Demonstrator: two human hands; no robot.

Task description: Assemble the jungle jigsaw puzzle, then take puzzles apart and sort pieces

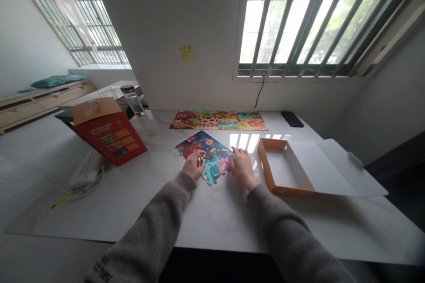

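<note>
A partly joined jigsaw puzzle (210, 150) with a dark blue space scene lies turned cornerwise on the table. Several knobs and gaps show along its near edges. Over its near left side, my left hand (194, 164) is closed around a small brown-and-white patterned puzzle piece (200, 159), partly hidden by the fingers. My right hand (243, 164) rests at the puzzle's right edge, fingers stretched forward and touching its border, with nothing seen in its grip. Behind lies a long joined farm-animal puzzle (219, 120), flat near the wall.
An open orange-rimmed box (270, 170) with its white lid spread stands right. A red puzzle box (113, 135) stands left, beside a power strip with cable (85, 174). A glass bottle (133, 101) is behind it. A black phone (292, 119) lies at the back right.
</note>
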